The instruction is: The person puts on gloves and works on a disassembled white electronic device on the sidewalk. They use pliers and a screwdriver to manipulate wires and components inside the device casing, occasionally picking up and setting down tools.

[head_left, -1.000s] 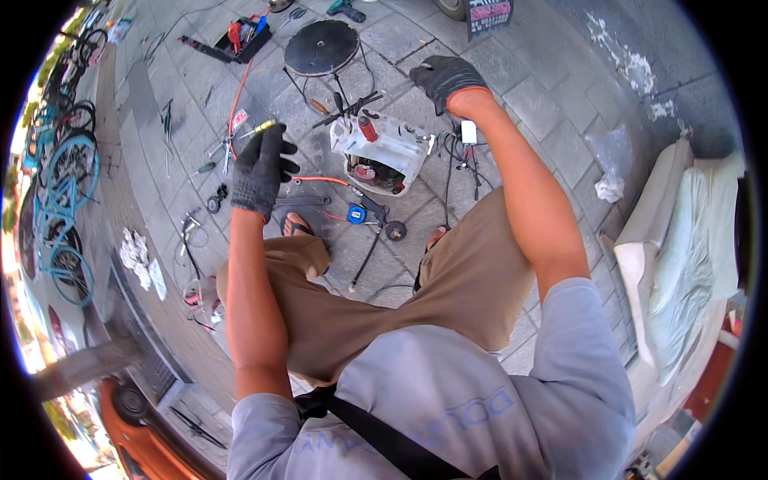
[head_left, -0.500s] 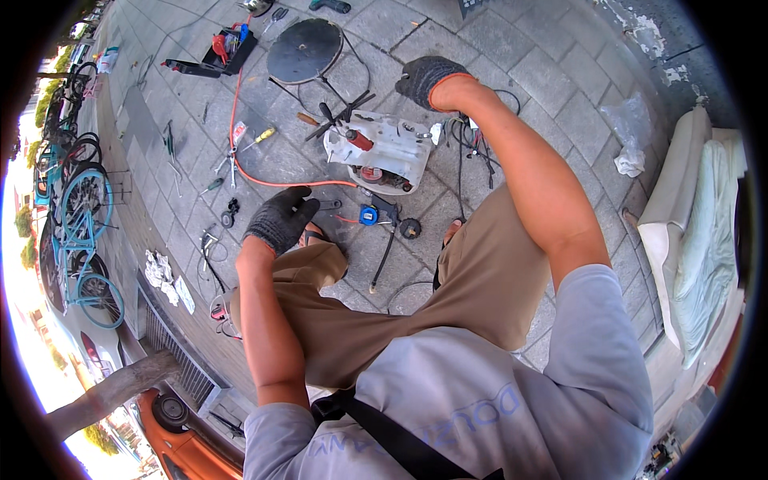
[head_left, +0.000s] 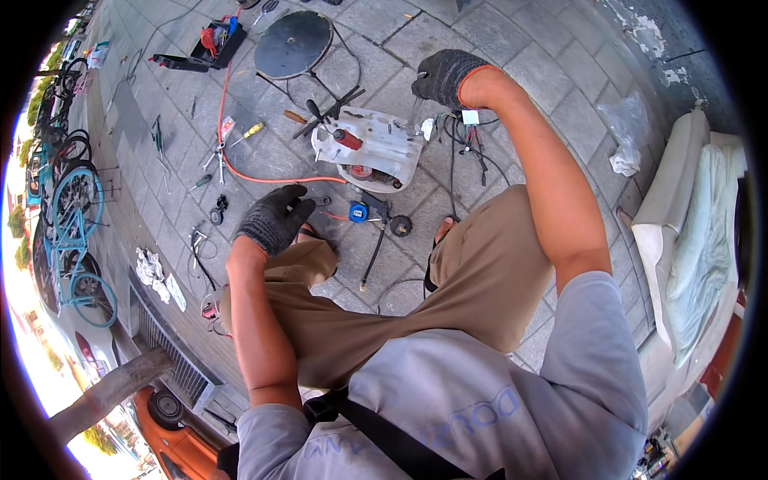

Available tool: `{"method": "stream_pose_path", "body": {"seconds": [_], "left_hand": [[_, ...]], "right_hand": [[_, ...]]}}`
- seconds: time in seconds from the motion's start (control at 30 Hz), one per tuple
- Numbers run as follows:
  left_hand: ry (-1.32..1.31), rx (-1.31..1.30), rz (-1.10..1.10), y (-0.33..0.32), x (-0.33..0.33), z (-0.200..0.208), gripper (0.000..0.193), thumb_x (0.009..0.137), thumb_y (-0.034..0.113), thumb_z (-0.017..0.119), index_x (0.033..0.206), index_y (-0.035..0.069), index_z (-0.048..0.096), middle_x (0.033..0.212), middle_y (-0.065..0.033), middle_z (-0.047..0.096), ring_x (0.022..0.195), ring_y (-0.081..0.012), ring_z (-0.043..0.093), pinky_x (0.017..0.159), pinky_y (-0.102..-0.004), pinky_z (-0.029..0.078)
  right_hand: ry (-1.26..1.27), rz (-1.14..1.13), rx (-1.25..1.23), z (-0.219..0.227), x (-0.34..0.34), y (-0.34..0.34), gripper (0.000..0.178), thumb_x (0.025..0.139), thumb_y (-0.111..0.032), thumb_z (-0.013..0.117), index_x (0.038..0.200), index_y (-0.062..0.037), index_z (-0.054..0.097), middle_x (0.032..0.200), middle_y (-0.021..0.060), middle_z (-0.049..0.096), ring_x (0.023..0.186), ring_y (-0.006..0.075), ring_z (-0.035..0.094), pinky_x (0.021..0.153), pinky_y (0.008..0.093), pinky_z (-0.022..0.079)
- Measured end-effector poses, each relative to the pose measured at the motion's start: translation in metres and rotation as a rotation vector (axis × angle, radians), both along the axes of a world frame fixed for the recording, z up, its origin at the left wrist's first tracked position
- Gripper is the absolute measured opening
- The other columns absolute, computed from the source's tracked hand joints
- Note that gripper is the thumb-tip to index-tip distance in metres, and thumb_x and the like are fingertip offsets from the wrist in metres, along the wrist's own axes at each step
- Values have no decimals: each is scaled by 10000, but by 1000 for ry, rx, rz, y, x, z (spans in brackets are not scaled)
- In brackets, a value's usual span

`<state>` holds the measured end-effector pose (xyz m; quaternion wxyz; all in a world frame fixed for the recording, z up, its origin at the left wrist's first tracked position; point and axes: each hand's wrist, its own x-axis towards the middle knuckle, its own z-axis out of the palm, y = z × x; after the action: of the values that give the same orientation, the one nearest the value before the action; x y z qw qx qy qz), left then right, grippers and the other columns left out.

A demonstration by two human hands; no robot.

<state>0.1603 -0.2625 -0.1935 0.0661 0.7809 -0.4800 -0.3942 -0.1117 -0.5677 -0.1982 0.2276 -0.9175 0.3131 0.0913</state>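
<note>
L hand (head_left: 276, 218) loosely spread; R hand (head_left: 448, 78) curled, can't tell if full. White shell (head_left: 386, 142) prob. light, stiff; hold side edges.

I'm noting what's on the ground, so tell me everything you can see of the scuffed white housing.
The scuffed, dark-stained white housing looks like hard plastic or painted metal. It sits on grey stone paving ahead of the person, its dark opening facing them, with a round reddish part inside. A red cylindrical piece appears to rest on top. Crossed black bars overlap its far left edge; contact there is unclear. The dark-gloved right hand is near its far right corner; touch isn't clear.
</note>
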Motion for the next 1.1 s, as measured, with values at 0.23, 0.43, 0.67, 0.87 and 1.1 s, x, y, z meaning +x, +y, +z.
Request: {"method": "stream_pose_path", "body": {"seconds": [0.23, 0.43, 0.67, 0.87, 1.1], "left_hand": [[-53, -6, -52, 1, -5, 5, 552, 972, 419, 671, 1340, 9, 643, 1270, -220, 692, 1103, -340, 707, 958, -418, 552], [-49, 51, -22, 0, -4, 6, 525, 976, 354, 689, 1388, 36, 622, 1297, -196, 695, 1162, -305, 695, 998, -385, 535], [-42, 24, -21, 2, -8, 16, 506, 977, 364, 679, 1370, 48, 637, 1265, -194, 709, 1127, -312, 711, 973, -391, 546], [-81, 3, -47, 3, -8, 18, 535, 969, 440, 640, 1318, 35, 661, 1222, -229, 708, 1116, -372, 691, 978, -426, 534], [-97, -36, -128, 2, -5, 20, 500, 985, 409, 636, 1328, 46, 657, 1251, -205, 708, 1103, -351, 704, 962, -420, 541]], "right_hand": [[78, 25, 17, 0, -8, 7, 484, 976, -438, 540, 1207, -49, 711, 1304, 195, 661, 1226, 386, 604, 1043, 450, 484], [38, -25, 47, -12, -13, 3, 461, 960, -427, 558, 1177, -57, 725, 1272, 200, 677, 1193, 397, 622, 1012, 457, 494], [35, 10, 20, -22, -18, 1, 387, 967, -371, 568, 1151, -75, 738, 1226, 187, 698, 1141, 398, 644, 987, 452, 511], [122, 178, -42, 0, -8, 17, 379, 959, -357, 559, 1134, -73, 741, 1219, 183, 702, 1137, 388, 649, 984, 456, 515], [157, 174, -113, -11, 15, 33, 388, 955, -350, 538, 1123, -67, 745, 1212, 193, 703, 1132, 374, 661, 989, 453, 511]]}}
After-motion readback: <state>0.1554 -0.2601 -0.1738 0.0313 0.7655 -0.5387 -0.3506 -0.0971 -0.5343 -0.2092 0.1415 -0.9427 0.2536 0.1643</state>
